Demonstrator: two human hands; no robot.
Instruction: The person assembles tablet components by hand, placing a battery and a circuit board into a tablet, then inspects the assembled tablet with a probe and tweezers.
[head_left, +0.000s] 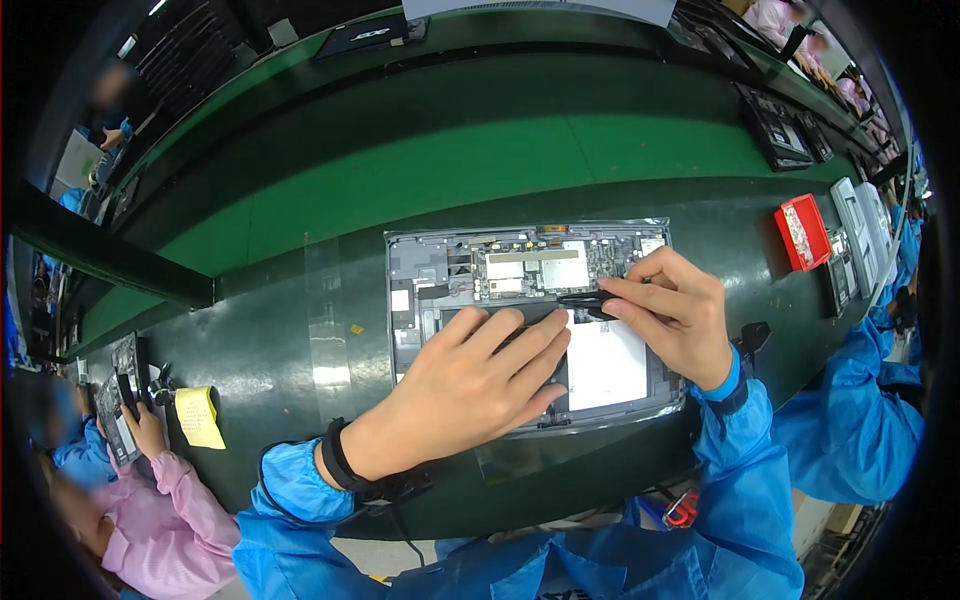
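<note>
An opened laptop base (418, 262) lies on the dark green bench in front of me, its inside facing up. Along its far part runs a circuit board (510, 287) with silver shields and a flat strip. My left hand (455, 390) rests over the dark battery area, palm down with fingers stretched out. Between the thumb and fingers of my right hand (682, 312) is a pair of black tweezers (584, 299). The tips point left, at the board's near edge, just above a large white label (608, 366). Exactly what the tips touch is too small to tell.
A red bin (803, 233) with small parts stands at the right, beside pale trays (862, 235). Dark laptop parts (775, 130) lie farther back. Left, a yellow paper (200, 418) lies near a co-worker's pink sleeve (190, 490). Another person's blue sleeve (850, 410) is close on the right.
</note>
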